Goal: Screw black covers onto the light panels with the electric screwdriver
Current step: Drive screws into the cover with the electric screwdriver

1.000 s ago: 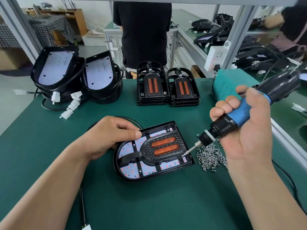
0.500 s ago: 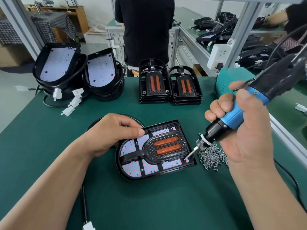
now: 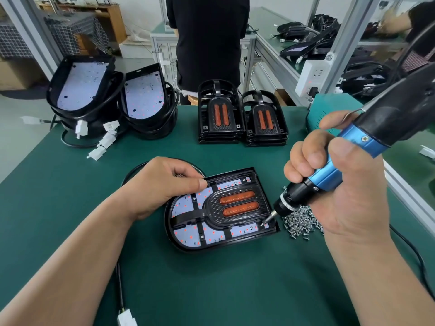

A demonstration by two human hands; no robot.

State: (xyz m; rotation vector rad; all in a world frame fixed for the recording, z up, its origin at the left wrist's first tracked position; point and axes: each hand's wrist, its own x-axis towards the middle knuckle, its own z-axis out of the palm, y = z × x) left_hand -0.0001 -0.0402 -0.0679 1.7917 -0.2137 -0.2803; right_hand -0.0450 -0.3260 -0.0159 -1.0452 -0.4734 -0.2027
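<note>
A light panel (image 3: pixel 188 231) with a white LED board lies flat on the green mat, and a black cover (image 3: pixel 263 201) with two orange inserts sits on it. My left hand (image 3: pixel 162 187) rests at the panel's far-left edge. Its thumb lies along the rim and its fingers are curled over a few small screws. My right hand (image 3: pixel 348 194) grips the blue and black electric screwdriver (image 3: pixel 367 140). Its bit stands on a screw at the cover's near-right corner. A pile of loose screws (image 3: pixel 301 222) lies just right of the panel.
Two stacks of black covers (image 3: pixel 221 114) stand at the back centre, with stacked light panels (image 3: pixel 82 90) and white connectors (image 3: pixel 106 137) at the back left. A person in black (image 3: pixel 207 31) stands behind the table. A teal box (image 3: pixel 315 107) is at the right.
The screwdriver has tilted more upright and pressed down onto the near-right corner screw. My left hand has stayed on the panel's edge.
</note>
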